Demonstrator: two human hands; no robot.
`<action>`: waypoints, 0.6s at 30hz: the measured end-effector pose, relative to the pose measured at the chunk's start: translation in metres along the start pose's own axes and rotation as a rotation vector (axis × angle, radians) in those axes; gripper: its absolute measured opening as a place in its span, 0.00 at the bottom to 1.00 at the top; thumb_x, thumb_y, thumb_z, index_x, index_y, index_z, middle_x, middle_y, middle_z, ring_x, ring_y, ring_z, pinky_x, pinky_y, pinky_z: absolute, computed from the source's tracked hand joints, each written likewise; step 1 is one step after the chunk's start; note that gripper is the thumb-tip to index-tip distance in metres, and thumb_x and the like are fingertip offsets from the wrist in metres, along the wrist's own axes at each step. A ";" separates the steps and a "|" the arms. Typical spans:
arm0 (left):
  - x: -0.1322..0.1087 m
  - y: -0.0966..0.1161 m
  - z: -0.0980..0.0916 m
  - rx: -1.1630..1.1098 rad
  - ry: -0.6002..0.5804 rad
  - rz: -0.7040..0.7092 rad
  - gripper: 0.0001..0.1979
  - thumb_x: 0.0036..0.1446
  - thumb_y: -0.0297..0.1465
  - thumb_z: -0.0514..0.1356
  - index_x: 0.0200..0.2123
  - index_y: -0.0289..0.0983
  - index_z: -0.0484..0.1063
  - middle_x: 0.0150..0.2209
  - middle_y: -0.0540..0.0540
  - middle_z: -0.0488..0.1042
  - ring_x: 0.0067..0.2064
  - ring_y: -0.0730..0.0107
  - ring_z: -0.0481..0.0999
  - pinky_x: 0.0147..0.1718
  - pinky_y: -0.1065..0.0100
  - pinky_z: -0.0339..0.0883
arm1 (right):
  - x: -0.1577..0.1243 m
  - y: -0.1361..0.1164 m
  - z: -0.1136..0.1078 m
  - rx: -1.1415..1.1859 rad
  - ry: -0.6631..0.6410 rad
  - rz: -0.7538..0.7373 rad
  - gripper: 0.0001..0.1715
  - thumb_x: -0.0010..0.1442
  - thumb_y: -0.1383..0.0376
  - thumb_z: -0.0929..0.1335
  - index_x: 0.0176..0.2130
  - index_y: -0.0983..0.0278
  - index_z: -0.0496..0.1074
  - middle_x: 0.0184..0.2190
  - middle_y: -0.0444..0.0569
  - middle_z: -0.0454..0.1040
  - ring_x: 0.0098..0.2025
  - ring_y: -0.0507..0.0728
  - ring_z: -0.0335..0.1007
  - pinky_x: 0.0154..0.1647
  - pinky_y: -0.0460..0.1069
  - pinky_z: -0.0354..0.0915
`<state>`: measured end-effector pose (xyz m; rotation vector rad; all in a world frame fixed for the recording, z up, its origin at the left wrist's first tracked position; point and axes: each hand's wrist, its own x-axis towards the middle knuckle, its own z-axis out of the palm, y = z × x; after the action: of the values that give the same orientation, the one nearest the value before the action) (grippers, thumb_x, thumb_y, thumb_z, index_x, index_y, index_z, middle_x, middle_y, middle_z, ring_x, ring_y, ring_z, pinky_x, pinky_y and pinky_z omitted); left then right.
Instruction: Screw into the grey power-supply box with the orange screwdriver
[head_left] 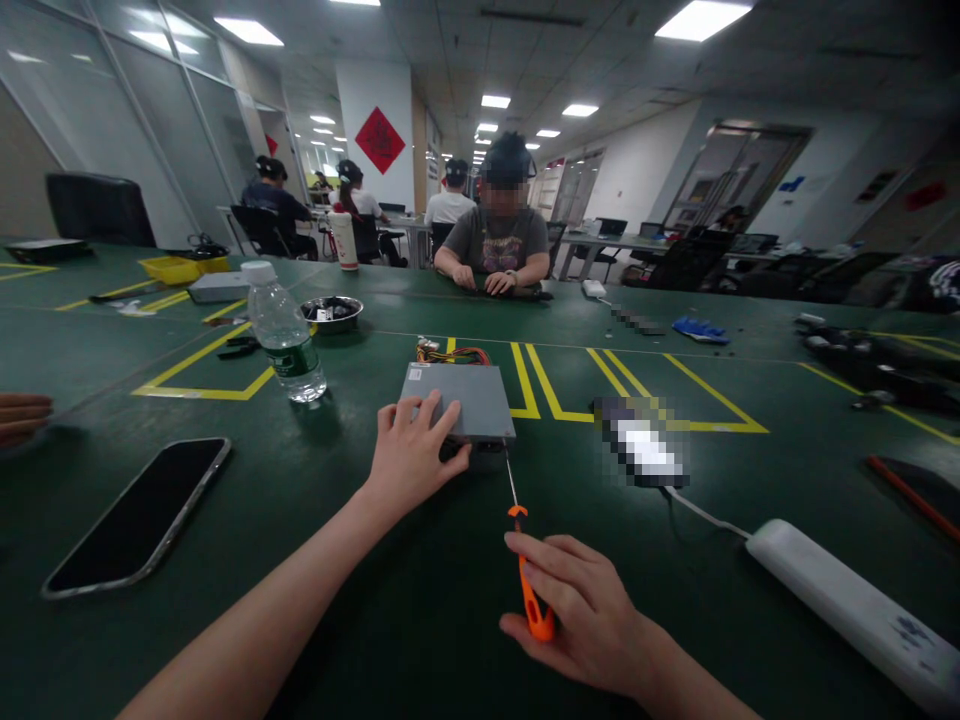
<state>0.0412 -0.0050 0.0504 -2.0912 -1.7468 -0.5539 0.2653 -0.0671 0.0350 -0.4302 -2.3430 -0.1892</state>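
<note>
A grey metal computer power supply (480,390) lies flat on the green table, a bundle of coloured wires (454,354) at its far side. My left hand (412,445) holds it, fingers spread over the top and thumb against the near side. In my right hand (581,605) is a screwdriver (534,600) with an orange handle, held between thumb and fingers. Its thin shaft points away from me, and the tip meets the near right corner of the power supply. Whether the tip sits in a screw is too small to tell.
Left of the power supply stand a water bottle (285,335) and a metal bowl (332,314). A phone (142,515) lies near left; a lit phone (641,445) and a white power strip (847,600) are on the right. Another person (495,235) sits opposite; someone's fingers (22,418) show at far left.
</note>
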 end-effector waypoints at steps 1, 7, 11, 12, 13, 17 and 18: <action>0.000 0.000 0.000 0.001 -0.001 0.000 0.23 0.54 0.44 0.53 0.53 0.44 0.63 0.55 0.42 0.62 0.52 0.49 0.59 0.46 0.51 0.53 | -0.001 -0.001 0.001 0.020 -0.017 0.020 0.16 0.61 0.59 0.64 0.44 0.69 0.63 0.42 0.61 0.74 0.43 0.57 0.73 0.41 0.50 0.69; 0.000 -0.001 0.000 0.013 -0.001 0.005 0.24 0.54 0.44 0.52 0.53 0.44 0.63 0.55 0.42 0.63 0.52 0.49 0.59 0.45 0.51 0.53 | 0.004 -0.002 -0.004 0.027 -0.177 -0.021 0.19 0.61 0.62 0.60 0.51 0.67 0.62 0.46 0.63 0.70 0.46 0.60 0.71 0.39 0.52 0.70; 0.000 -0.001 0.001 0.014 0.005 0.007 0.24 0.54 0.44 0.52 0.53 0.44 0.63 0.55 0.42 0.63 0.51 0.50 0.60 0.45 0.52 0.53 | 0.003 0.000 -0.002 -0.007 -0.089 -0.067 0.15 0.64 0.62 0.60 0.47 0.70 0.64 0.42 0.63 0.73 0.41 0.58 0.73 0.37 0.51 0.70; 0.000 -0.001 0.001 0.016 0.007 0.008 0.24 0.54 0.44 0.52 0.53 0.44 0.63 0.55 0.42 0.63 0.51 0.50 0.60 0.45 0.52 0.53 | 0.002 0.000 0.000 -0.007 -0.055 -0.061 0.15 0.63 0.62 0.61 0.45 0.70 0.63 0.41 0.63 0.74 0.40 0.58 0.73 0.38 0.51 0.70; 0.000 -0.001 0.001 0.018 0.008 0.009 0.24 0.54 0.44 0.52 0.53 0.44 0.64 0.55 0.42 0.63 0.51 0.50 0.60 0.45 0.51 0.53 | 0.000 0.000 0.001 -0.001 -0.028 -0.045 0.15 0.63 0.61 0.62 0.44 0.70 0.63 0.40 0.62 0.74 0.40 0.57 0.74 0.39 0.51 0.70; 0.000 -0.001 0.000 0.023 0.003 0.019 0.24 0.54 0.45 0.52 0.53 0.43 0.63 0.55 0.41 0.63 0.51 0.49 0.59 0.45 0.51 0.53 | 0.000 -0.001 0.002 0.057 -0.020 0.043 0.18 0.63 0.56 0.60 0.43 0.69 0.61 0.40 0.61 0.74 0.44 0.58 0.72 0.40 0.50 0.70; 0.000 -0.001 0.000 0.022 0.002 0.018 0.24 0.54 0.45 0.52 0.53 0.43 0.63 0.55 0.41 0.63 0.51 0.49 0.59 0.45 0.51 0.53 | 0.001 -0.001 0.000 0.058 -0.043 0.039 0.18 0.64 0.57 0.58 0.45 0.69 0.62 0.41 0.61 0.74 0.44 0.58 0.72 0.40 0.50 0.70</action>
<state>0.0405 -0.0047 0.0506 -2.0889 -1.7238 -0.5292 0.2640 -0.0678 0.0358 -0.4546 -2.3734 -0.0940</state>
